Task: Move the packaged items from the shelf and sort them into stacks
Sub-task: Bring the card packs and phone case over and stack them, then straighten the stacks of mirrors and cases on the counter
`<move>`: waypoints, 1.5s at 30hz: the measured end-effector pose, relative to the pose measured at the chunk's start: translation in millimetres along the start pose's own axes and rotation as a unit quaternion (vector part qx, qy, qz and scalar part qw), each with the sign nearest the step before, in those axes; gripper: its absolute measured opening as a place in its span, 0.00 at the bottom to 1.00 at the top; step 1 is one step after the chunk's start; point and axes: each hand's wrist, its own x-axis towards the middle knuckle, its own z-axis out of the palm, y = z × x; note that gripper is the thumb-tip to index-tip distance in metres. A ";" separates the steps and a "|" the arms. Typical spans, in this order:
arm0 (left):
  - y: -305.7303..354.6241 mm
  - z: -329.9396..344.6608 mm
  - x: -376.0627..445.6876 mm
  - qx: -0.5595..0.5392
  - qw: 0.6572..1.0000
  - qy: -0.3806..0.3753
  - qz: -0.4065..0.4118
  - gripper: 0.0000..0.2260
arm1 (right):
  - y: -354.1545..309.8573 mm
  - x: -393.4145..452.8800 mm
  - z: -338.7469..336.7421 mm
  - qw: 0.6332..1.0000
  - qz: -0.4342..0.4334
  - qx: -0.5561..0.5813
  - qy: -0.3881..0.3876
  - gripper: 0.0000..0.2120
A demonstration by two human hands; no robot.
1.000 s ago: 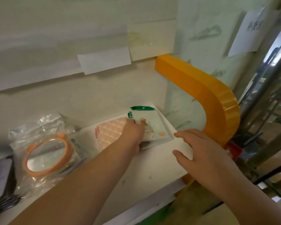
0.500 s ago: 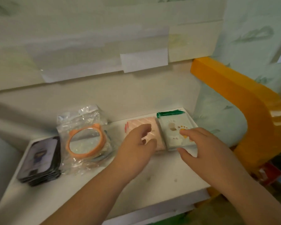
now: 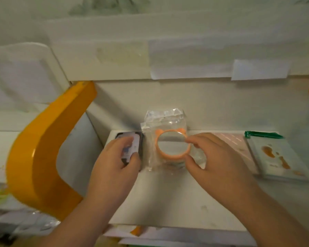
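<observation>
Gripping dark packet stack (image 3: pixel 131 148) at shelf (image 3: pixel 168 202) left end, left hand (image 3: pixel 114 168); right hand (image 3: pixel 214 161) pinches bagged mirror (image 3: pixel 169 145) beside it; pink pack (image 3: pixel 234 141), white pack (image 3: pixel 276 157) lie right.

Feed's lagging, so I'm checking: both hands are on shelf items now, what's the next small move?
Probably lift both off the shelf: the left hand already grips the dark packet stack, and the right hand pinches the bagged orange mirror.
</observation>
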 end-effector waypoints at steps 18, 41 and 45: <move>-100.9 11.3 25.7 -0.120 0.973 -0.065 -0.188 0.04 | -87.1 -1.3 154.8 0.966 0.104 0.181 -0.152 0.27; -95.2 7.9 37.2 -0.312 0.872 -0.057 -0.373 0.21 | -88.6 6.8 167.0 0.918 0.217 0.317 -0.097 0.14; -95.2 6.5 36.2 -0.320 0.865 -0.108 -0.372 0.13 | -83.4 -3.3 173.0 0.916 0.231 0.319 -0.075 0.20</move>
